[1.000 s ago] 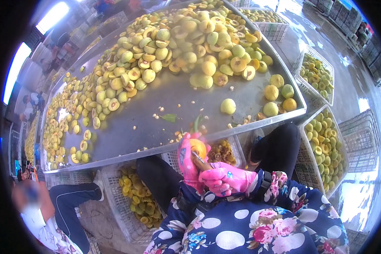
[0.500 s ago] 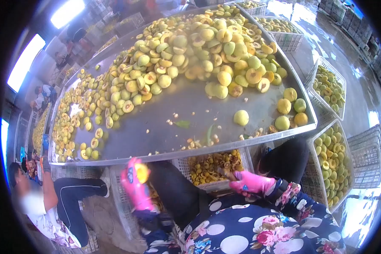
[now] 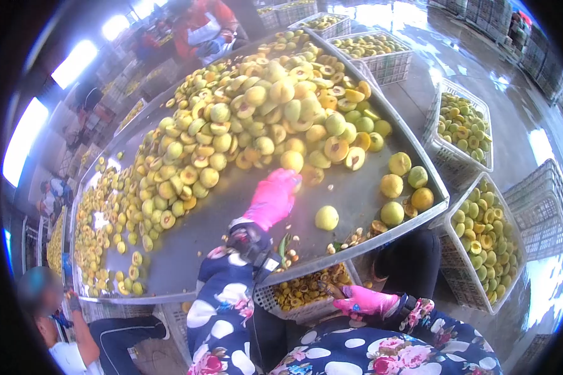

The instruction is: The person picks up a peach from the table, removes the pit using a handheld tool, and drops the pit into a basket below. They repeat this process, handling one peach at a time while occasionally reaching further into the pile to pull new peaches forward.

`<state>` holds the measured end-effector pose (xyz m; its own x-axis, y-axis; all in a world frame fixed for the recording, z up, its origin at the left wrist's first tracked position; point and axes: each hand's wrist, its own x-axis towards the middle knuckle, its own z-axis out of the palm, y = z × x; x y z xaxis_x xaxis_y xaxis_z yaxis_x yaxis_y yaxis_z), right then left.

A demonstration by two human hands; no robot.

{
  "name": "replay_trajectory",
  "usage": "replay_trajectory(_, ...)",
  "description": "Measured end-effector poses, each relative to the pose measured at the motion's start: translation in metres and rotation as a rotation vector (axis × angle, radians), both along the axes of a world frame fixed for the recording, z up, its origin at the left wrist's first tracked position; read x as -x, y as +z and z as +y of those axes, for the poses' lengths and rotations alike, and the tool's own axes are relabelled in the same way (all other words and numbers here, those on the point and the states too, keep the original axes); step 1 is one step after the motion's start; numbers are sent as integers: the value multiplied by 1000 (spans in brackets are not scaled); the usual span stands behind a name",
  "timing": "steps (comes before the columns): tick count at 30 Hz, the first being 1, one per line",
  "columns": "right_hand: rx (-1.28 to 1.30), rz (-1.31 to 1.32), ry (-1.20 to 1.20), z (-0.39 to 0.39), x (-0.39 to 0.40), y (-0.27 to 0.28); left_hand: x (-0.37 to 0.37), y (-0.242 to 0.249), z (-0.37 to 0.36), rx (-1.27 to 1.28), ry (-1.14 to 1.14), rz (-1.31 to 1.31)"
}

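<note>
My left hand [image 3: 274,197], in a pink glove, is stretched over the metal table, its fingertips right at a yellow peach [image 3: 292,161] on the near edge of the pile. The back of the glove hides its fingers. My right hand [image 3: 367,301], also in pink, stays low by my lap, closed round a short brownish tool [image 3: 332,289] that points left over a crate of peach scraps [image 3: 308,312]. Peach halves and whole fruit form a big pile [image 3: 231,119] on the table. One green-yellow peach [image 3: 326,218] lies alone, right of my left hand.
A raised rim [image 3: 413,220] edges the metal table. Crates full of peaches [image 3: 485,240] stand along its right side, beside stacked empty crates [image 3: 535,209]. One person [image 3: 62,325] sits at the left; another person in red [image 3: 203,28] works at the far side.
My left hand has gone from the table's front edge, where it held a yellow peach piece, forward to the pile. My right hand stays low over the scraps. The view has shifted.
</note>
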<state>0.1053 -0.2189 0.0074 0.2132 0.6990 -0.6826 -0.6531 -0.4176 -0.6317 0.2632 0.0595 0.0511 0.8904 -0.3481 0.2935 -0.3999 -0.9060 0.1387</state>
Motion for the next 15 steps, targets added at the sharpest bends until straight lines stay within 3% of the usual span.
replay_trajectory(1, -11, 13, -33, -3, -1, -3, -11, -7, -10, -242, -2, -27)
replay_trajectory(4, -33, 6, -55, -6, -7, -3, -32, -12, -27, -50, 381, 339)
replay_trajectory(7, -114, 69, -67, -7, -7, 8, -17, -7, -17, 539, 126, 142)
replay_trajectory(11, -202, 87, -72, -9, -11, 43, 35, 29, -6, 1645, 344, 812)
replay_trajectory(15, -229, -51, -51, -10, -17, 60, 93, 46, -12, 2332, 249, 1019)
